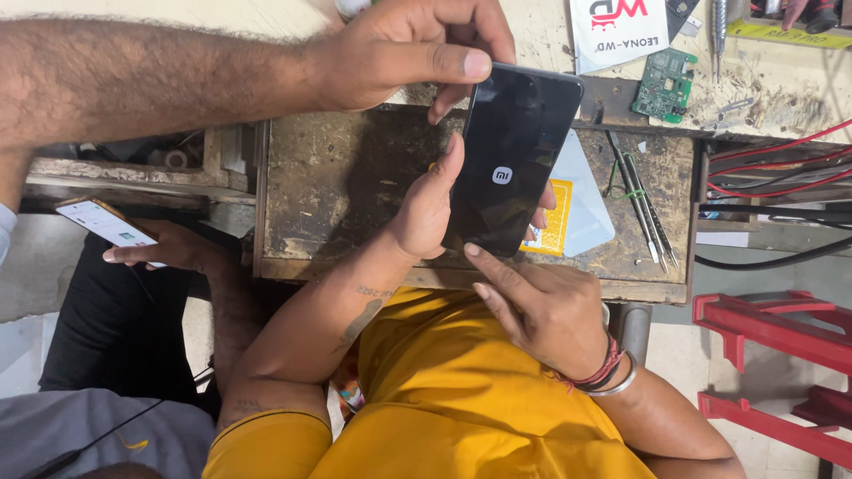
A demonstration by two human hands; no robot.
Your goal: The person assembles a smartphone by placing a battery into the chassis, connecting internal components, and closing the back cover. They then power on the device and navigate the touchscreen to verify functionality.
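- Your left hand [426,208] is clamped on the dark phone [510,160]. The thumb lies up its left edge, and fingertips show past its right edge from underneath.
- Your right hand [546,315] grips nothing. Its index finger is stretched out with the tip on the phone's lower edge, and the other fingers are curled in.
- A co-worker's hand [408,49] reaches in from the upper left and pinches the phone's top corner.
- The phone sits in the centre of the frame, back side up and tilted, held above the workbench [337,177].
- The phone looks whole: the back panel seems seated, with no gap or loose part showing. The tweezers [643,204] lie unused to its right, so any opening work seems not yet begun.
- The phone's back is smooth, glossy and black, with rounded corners and a small pale emblem.
- The bench is scarred, stained wood with rough edges.
- Under the phone lie a yellow card [557,226] and a pale translucent sheet [586,204].
- A green circuit board [666,82] lies at the upper right, and red cables [781,164] run along the right side.
- At the left, another person holds a lit phone [105,222].
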